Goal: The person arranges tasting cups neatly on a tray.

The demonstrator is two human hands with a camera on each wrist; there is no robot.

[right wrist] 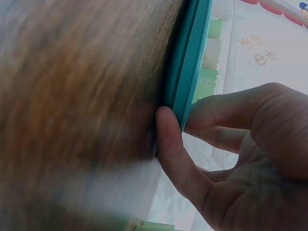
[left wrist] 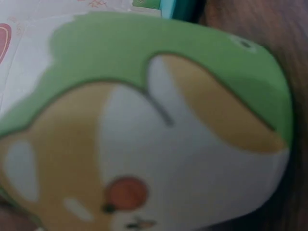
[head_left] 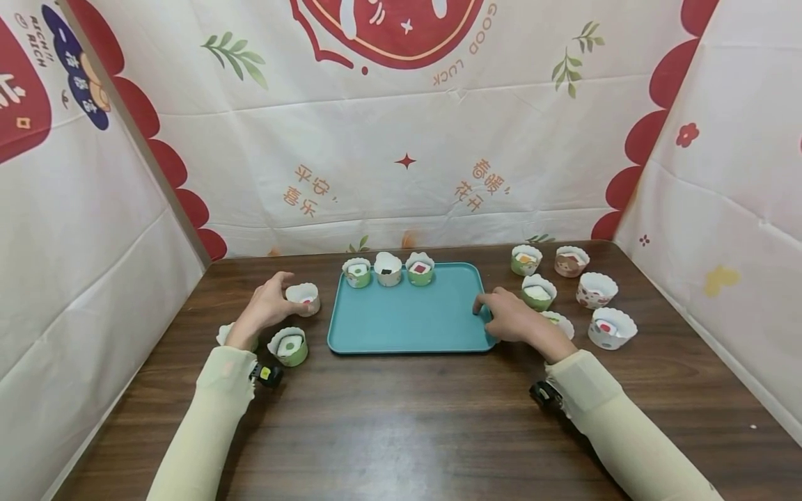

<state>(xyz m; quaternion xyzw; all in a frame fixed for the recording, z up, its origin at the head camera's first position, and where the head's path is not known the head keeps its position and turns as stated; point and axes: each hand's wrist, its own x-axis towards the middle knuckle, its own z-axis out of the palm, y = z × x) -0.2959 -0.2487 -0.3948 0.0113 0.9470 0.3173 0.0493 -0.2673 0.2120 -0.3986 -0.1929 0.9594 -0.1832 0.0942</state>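
A person sits at a dark wooden tabletop (head_left: 401,417) with printed cloth hung on three sides. Both arms, in pale sleeves, reach forward.

In the middle lies a teal tray (head_left: 407,320). Along its far edge stand three paper cups in a row: a green one (head_left: 357,273), a white one (head_left: 388,269) and another green one (head_left: 420,268).

The right hand (head_left: 510,319) rests at the tray's near right corner. The right wrist view shows the thumb (right wrist: 175,149) pressed against the tray's rim (right wrist: 190,72) from the outside, with the other fingers curled over the rim on the inner side, so the hand pinches the tray's edge.

The left hand (head_left: 266,306) is left of the tray, its fingers and thumb curled round a white cup (head_left: 303,298) that stands on the tabletop. Just nearer the person, beside the wrist, stands a green cup (head_left: 289,346); the left wrist view is filled by this cup's side (left wrist: 159,130), close and blurred, printed with a cartoon animal. Another cup (head_left: 223,335) peeks out behind the left wrist, mostly hidden.

Right of the tray stand more cups, apart from one another: a green one (head_left: 526,259) and a brown one (head_left: 571,261) at the back, a green one (head_left: 539,292) just beyond the right hand, two white ones (head_left: 596,289) (head_left: 612,328) farther right, and one (head_left: 560,324) partly hidden by the right wrist.
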